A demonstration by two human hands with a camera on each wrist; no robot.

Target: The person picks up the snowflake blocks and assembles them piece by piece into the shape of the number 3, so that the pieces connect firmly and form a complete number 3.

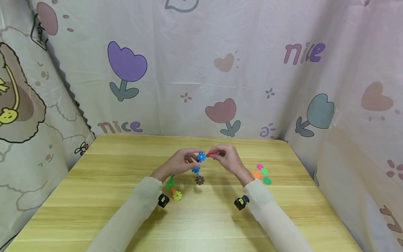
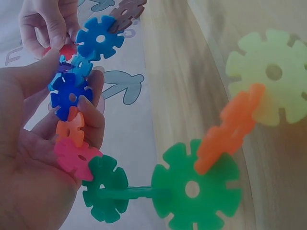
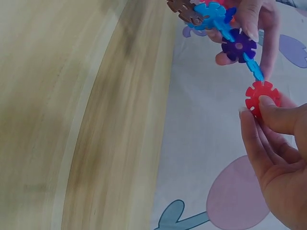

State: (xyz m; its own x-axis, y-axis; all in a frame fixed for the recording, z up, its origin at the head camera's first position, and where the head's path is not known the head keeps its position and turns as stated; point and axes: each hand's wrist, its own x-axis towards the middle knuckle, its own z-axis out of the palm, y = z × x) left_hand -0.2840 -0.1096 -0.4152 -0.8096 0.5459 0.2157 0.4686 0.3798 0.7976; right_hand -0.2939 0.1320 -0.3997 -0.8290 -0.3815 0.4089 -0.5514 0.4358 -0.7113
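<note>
My left hand grips a chain of slotted plastic snowflake discs near its middle, fingers and thumb around a dark blue disc. From that hand one end hangs down through orange, pink and green discs to a yellow disc. Another branch ends in a brown disc. Between thumb and fingers my right hand pinches a red disc. The red disc's edge meets a light blue disc, which joins a purple disc; whether the slots are fully engaged I cannot tell.
Several loose discs lie on the wooden table right of my right hand: a pink one, a light green one, an orange one and a darker green one. A printed curtain hangs behind the table.
</note>
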